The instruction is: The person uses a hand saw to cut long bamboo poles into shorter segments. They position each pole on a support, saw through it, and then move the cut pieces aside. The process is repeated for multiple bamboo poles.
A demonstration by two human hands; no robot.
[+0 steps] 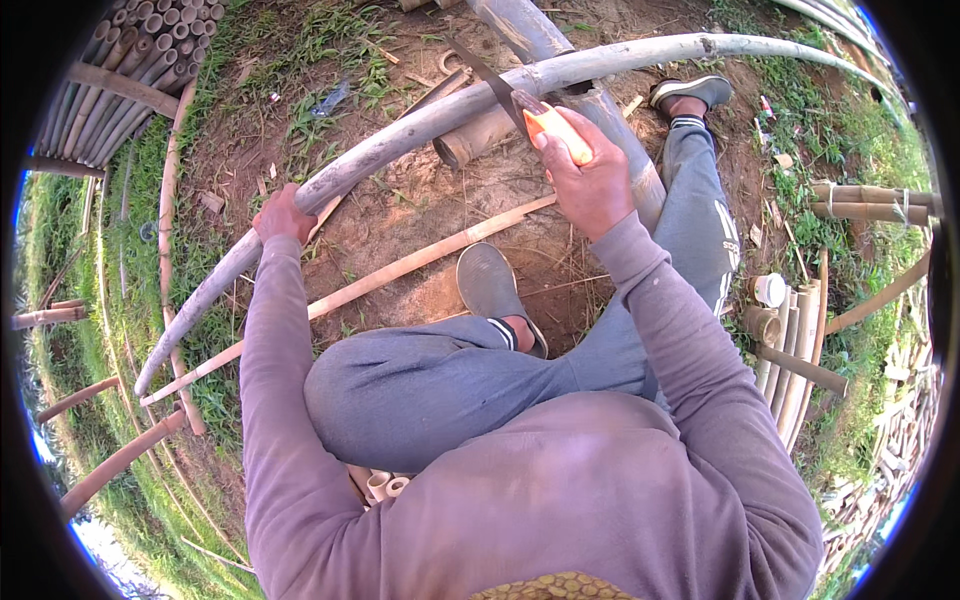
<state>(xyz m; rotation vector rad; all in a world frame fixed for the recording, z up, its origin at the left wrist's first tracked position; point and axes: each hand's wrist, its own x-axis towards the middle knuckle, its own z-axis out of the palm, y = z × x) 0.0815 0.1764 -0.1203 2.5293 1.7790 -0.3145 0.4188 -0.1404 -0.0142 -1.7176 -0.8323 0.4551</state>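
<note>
A long grey bamboo pole (400,140) runs in a curve from the lower left to the upper right, lying across a thicker bamboo piece (520,30). My left hand (283,215) is closed around the pole toward its left part. In my right hand (595,185) is the orange handle of a handsaw (490,80). Its dark blade crosses the pole near the thick bamboo and points up and left; the teeth are too small to make out. Whether the blade has cut into the pole cannot be seen.
A narrow split bamboo strip (430,255) lies between my arms. Short bamboo offcuts (475,140) lie beyond the pole. Stacked bamboo (125,90) stands at the upper left. A white cup-like container (769,290) is at right by bamboo pieces. My shoes (490,285) are on the dirt.
</note>
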